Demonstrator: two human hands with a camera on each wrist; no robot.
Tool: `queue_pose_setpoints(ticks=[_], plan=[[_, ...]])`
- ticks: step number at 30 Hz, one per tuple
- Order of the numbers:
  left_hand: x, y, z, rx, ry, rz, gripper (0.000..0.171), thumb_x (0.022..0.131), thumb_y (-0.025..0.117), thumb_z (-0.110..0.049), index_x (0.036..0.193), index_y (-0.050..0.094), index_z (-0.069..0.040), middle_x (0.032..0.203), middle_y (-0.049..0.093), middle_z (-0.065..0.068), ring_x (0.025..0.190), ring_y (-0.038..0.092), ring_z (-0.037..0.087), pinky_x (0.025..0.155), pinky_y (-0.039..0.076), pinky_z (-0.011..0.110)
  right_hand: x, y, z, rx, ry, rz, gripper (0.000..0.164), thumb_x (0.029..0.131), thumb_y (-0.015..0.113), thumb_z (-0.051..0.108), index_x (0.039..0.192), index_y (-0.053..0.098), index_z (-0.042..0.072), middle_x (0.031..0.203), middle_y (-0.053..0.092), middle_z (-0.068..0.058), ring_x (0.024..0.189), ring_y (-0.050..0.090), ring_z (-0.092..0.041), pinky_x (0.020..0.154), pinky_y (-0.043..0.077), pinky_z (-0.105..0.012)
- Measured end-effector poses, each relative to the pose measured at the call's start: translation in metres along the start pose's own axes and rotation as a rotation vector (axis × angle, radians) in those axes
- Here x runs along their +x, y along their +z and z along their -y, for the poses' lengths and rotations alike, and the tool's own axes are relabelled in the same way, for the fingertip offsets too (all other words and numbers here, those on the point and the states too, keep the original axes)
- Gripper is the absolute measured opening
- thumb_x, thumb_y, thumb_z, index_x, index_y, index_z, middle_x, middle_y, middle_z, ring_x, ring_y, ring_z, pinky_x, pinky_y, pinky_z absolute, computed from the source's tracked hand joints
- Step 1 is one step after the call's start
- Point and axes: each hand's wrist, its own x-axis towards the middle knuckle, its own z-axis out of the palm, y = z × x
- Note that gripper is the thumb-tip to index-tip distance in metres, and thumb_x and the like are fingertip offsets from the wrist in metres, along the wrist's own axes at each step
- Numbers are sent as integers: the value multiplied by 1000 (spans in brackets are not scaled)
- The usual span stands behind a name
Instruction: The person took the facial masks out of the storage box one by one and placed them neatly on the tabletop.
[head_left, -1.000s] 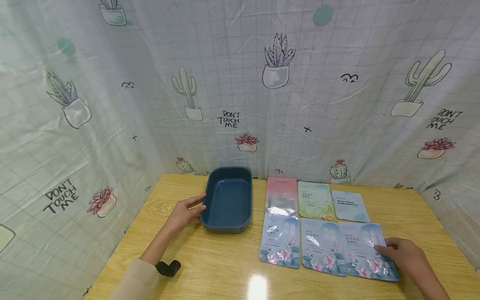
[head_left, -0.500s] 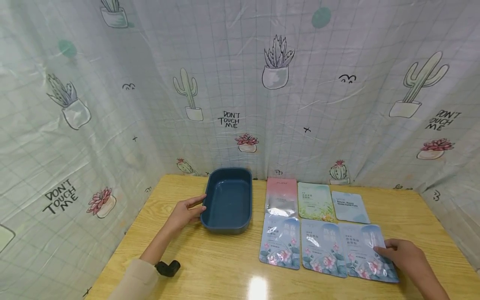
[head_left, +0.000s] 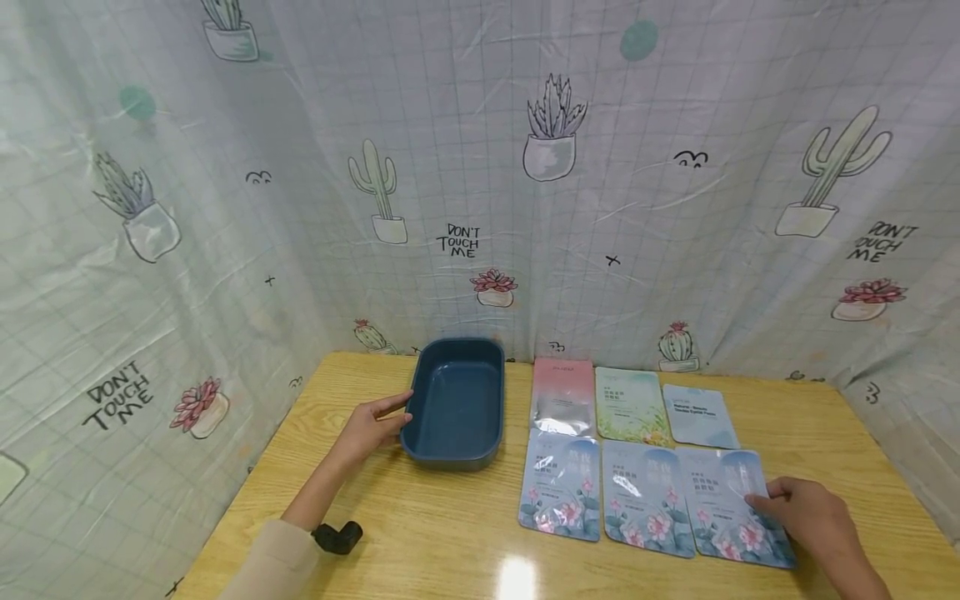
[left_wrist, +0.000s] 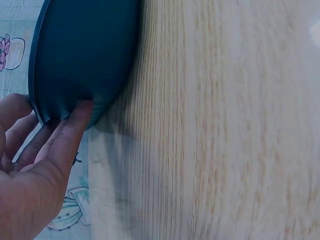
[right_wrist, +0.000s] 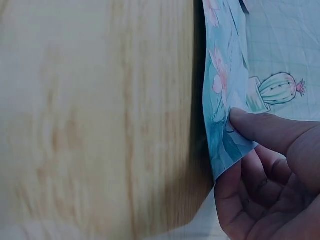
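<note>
My left hand [head_left: 372,427] rests its fingertips on the outer left wall of a dark blue rectangular tray [head_left: 457,462], which has nothing in it. The left wrist view shows the fingers [left_wrist: 75,125] against that wall, fairly straight. At the far right, my right hand [head_left: 813,510] pinches the right edge of a shiny blue lotus-print sachet [head_left: 723,500]. Its thumb [right_wrist: 260,125] lies on the printed face, with other fingers curled beneath the corner. Two matching sachets, a middle one [head_left: 647,492] and a left one [head_left: 558,483], lie flat in the same row.
Behind the lotus row lie a pink-and-silver sachet [head_left: 562,396], a green one [head_left: 632,404] and a smaller pale blue one [head_left: 701,417]. A cactus-print curtain [head_left: 600,308] hangs around the wooden table [head_left: 435,533]. Something black [head_left: 337,537] shows at the left wrist.
</note>
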Motion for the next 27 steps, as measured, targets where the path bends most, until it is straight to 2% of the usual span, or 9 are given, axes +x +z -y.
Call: queue_pose_setpoints(ticks=[7, 9, 13, 15, 18, 21, 24, 27], plan=[[1, 1, -2, 22, 18, -8, 55, 101, 65, -14, 153, 48, -12, 158, 40, 18, 121, 63, 29, 88, 60, 40, -3, 1, 2, -24, 16, -43, 41, 91, 77, 34, 95, 66, -6, 80, 60, -9, 75, 52, -24, 62, 39, -32], [1, 2, -3, 36, 39, -4, 55, 101, 65, -13, 153, 47, -10, 158, 40, 19, 123, 62, 32, 88, 60, 40, -4, 0, 2, -30, 23, -61, 46, 89, 79, 37, 95, 65, -6, 83, 62, -10, 77, 53, -25, 62, 41, -32], [0, 4, -5, 83, 88, -16, 54, 101, 64, -13, 152, 47, -6, 155, 44, 21, 125, 60, 36, 88, 60, 36, -3, 2, 1, -32, 24, -97, 49, 87, 81, 39, 95, 57, -3, 81, 56, -10, 76, 52, -25, 61, 40, -33], [0, 5, -5, 136, 120, -34, 52, 101, 64, -13, 150, 49, -3, 152, 47, 23, 125, 60, 38, 87, 60, 35, -2, 3, 1, -31, 15, -117, 48, 87, 81, 37, 96, 56, -3, 82, 56, -10, 77, 52, -25, 62, 41, -34], [-2, 7, -8, 288, 177, -72, 50, 101, 64, -14, 148, 51, -1, 149, 50, 24, 127, 58, 39, 91, 58, 37, -1, 4, 1, -30, -39, -146, 44, 91, 77, 32, 103, 59, -6, 89, 61, -14, 80, 56, -26, 66, 47, -37], [-5, 11, -13, 488, 247, -118, 50, 102, 63, -16, 148, 51, 0, 150, 50, 24, 132, 54, 39, 98, 55, 44, -3, -3, -1, -23, -99, -140, 47, 99, 68, 33, 119, 60, -9, 108, 63, -27, 89, 61, -35, 71, 54, -45], [-10, 16, -20, 694, 340, -159, 50, 103, 62, -17, 148, 50, 0, 152, 48, 22, 136, 50, 39, 102, 51, 50, -7, -15, -8, -63, -191, -139, 57, 105, 56, 41, 135, 53, -9, 129, 52, -38, 101, 60, -50, 74, 55, -56], [-18, 20, -27, 893, 474, -191, 49, 103, 62, -16, 148, 51, 0, 151, 49, 21, 136, 50, 39, 101, 51, 51, -12, -25, -21, -132, -331, -203, 60, 108, 50, 39, 143, 45, -9, 137, 43, -43, 113, 49, -60, 82, 47, -66]])
